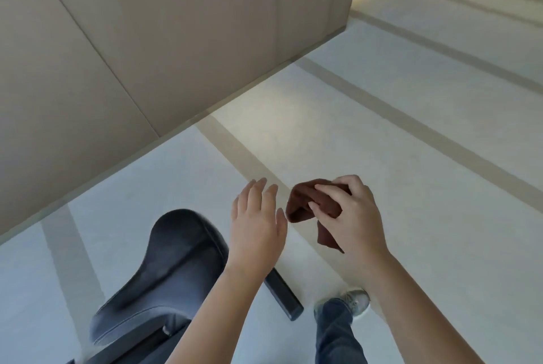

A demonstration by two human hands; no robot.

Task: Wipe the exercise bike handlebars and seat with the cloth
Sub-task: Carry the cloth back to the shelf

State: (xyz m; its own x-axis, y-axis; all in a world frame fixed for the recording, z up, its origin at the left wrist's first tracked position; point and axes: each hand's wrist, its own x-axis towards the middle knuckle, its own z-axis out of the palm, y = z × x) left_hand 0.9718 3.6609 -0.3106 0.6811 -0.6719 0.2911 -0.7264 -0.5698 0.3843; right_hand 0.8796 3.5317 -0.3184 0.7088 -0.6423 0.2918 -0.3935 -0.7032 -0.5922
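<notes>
Black bike seat (164,269), nearest, long axis running away from the person, narrow end far. Left hand (255,225), grip apart and holding nothing, hovers just right of it. Right hand (352,216), farther right, grip clamped on the bunched brown cloth (305,205); the seat lies down-left of the cloth. Handlebars out of view.

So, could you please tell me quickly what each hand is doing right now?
Left hand: open, fingers straight, holding nothing.
Right hand: grips the brown cloth.
</notes>
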